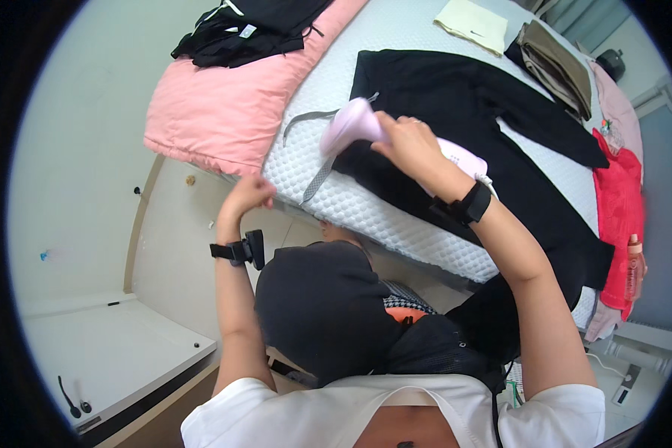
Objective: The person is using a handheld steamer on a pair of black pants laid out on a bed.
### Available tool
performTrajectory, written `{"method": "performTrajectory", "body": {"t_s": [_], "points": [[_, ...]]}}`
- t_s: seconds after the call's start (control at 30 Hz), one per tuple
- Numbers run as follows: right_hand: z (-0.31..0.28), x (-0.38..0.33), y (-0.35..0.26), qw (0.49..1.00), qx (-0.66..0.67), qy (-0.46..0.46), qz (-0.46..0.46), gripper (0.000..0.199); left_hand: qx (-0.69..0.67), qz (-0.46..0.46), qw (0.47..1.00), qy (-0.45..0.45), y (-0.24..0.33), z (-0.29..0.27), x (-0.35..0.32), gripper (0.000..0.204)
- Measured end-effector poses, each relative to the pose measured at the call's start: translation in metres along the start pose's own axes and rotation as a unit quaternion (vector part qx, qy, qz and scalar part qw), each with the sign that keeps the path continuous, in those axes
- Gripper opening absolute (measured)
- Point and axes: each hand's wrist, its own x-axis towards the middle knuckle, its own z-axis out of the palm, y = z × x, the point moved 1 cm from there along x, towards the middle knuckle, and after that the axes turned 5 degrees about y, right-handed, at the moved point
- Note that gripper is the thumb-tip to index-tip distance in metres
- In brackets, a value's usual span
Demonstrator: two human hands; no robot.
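My right hand (411, 145) is wrapped round the handle of a pale pink handheld garment steamer (351, 123). Its wide head points left, over the waist end of black trousers (440, 97) spread flat on the bed. A grey drawstring (317, 181) comes out from the waistband onto the mattress; another length of it curves off above. Beside the near left corner of the bed, below a pink quilt, my left hand (250, 196) hangs with its fingers curled in. Nothing shows in it. A white cord (488, 184) leaves the steamer's lower end near my right wrist.
The bed has a white quilted cover (396, 216). On its left lies the pink quilt (209, 112) with black clothing (254, 33) on top. Farther back are a folded cream cloth (470, 26) and brown folded clothes (552, 67). A red cloth (620, 216) and a bottle (635, 269) lie right.
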Motion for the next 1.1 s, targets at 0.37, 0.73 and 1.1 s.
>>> {"method": "performTrajectory", "body": {"t_s": [0.37, 0.73, 1.1], "points": [[-0.016, 0.019, 0.077, 0.991, -0.014, 0.04, 0.126, 0.037, 0.238, 0.272, 0.868, 0.341, 0.065, 0.029, 0.121, 0.036], [-0.011, 0.03, 0.088, 0.991, 0.033, 0.008, 0.126, 0.038, 0.326, 0.504, 0.73, 0.327, 0.052, 0.067, 0.022, 0.014], [0.027, 0.035, 0.041, 0.997, -0.045, -0.014, 0.061, 0.045, 0.177, 0.399, 0.793, 0.424, 0.036, 0.083, -0.006, 0.015]]}}
